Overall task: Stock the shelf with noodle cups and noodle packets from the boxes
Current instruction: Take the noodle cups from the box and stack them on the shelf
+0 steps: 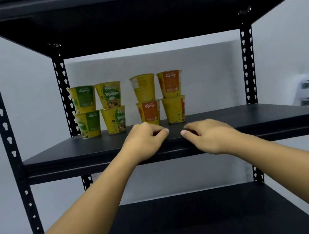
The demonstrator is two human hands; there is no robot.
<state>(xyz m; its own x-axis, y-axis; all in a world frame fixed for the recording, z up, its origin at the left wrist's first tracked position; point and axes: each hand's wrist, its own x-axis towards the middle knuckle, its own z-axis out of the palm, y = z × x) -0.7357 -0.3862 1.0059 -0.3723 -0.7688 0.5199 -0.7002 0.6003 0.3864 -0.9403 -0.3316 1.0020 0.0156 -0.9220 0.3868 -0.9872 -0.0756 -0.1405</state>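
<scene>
Eight cups [150, 113] of instant noodles stand at the back of a black metal shelf [242, 120], well beyond the fingers [185, 132] of a person reaching in with both bare arms. The cups are in four stacks of two. Every cup is upright, its long axis vertical, wide rim up and narrow base down, and each upper cup sits on the lid of the one beneath. Stacking them this way probably saves room and leaves the front of the shelf free for more stock.

Four green cups [87, 125] make up the two stacks beyond and to the left of the left hand [144, 142]. Four orange cups [170, 83] make up the two stacks straight beyond the gap between the hands. A small gap separates them from the green ones, which looks like sorting by flavour. Not every label faces forward: the upper cup of the third stack shows a plain yellow side.

The left hand and right hand [213, 136] are low over the front edge of the shelf, near each other, thumbs pointing inward. The fingers of both are loosely curled under the palms and hold nothing. Whether they touch the shelf I cannot tell. Empty hands suggest a pause between placements. No boxes or packets are in view. A lower board [188, 223] lies beneath the arms.
</scene>
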